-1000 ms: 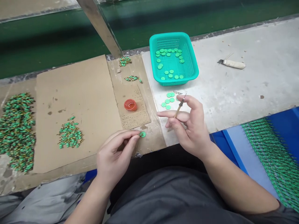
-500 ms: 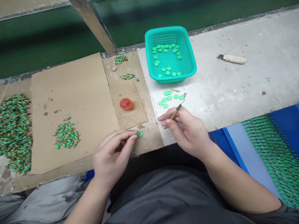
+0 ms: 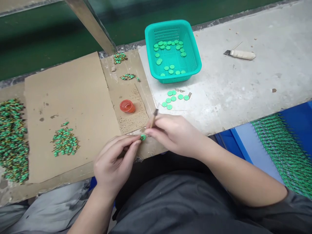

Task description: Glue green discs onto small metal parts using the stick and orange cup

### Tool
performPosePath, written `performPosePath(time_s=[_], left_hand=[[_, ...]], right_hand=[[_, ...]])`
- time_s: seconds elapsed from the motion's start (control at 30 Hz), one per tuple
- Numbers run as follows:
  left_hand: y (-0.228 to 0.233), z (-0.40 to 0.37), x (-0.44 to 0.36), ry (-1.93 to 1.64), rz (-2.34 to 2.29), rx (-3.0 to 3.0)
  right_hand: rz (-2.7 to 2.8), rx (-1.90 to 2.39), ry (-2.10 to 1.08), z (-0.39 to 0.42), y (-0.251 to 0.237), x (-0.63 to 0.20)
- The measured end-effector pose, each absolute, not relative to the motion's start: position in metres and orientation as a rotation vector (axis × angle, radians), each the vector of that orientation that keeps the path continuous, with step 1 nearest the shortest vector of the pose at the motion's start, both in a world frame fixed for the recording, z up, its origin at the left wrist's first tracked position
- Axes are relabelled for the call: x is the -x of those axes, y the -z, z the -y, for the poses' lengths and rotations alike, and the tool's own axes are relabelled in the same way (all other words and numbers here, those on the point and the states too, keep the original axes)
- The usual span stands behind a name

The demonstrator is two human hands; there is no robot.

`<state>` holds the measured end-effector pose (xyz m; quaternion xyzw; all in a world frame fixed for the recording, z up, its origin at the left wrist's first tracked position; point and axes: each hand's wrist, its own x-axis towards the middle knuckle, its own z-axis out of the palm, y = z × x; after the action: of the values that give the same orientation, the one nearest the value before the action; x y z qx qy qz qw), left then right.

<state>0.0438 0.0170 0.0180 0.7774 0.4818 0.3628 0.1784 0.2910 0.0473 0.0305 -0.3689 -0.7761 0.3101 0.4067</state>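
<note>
Between the thumb and fingers of my left hand (image 3: 114,159) is a round green button (image 3: 143,137), pinched at its left edge. My right hand (image 3: 177,133) is closed on a thin wooden-handled tool (image 3: 153,118) with a dark collar and a fine tip, which points up and away from me. Its fingers are close beside the button. A small red cup (image 3: 127,106) of liquid stands on a speckled cardboard piece (image 3: 133,122) just beyond my hands. Several loose green buttons (image 3: 173,98) lie on the table to the right of it.
A turquoise basket (image 3: 198,61) with green buttons stands at the back. Small green-and-gold pieces lie in a large heap (image 3: 12,139) and a smaller pile (image 3: 65,141) at left. A cutter with a wrapped handle (image 3: 243,55) lies right. A metal post (image 3: 94,27) rises behind.
My right hand has moved left with the tool, up close to the button. My left hand still pinches the button. The whole view has shifted slightly.
</note>
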Motion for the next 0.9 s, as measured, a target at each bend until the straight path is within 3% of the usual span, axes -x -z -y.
performPosePath(time_s=[0.9], left_hand=[[-0.015, -0.020, -0.041, -1.041, -1.380, -2.202]], right_hand=[[2.051, 0.783, -0.846, -0.067, -0.022, -0.271]])
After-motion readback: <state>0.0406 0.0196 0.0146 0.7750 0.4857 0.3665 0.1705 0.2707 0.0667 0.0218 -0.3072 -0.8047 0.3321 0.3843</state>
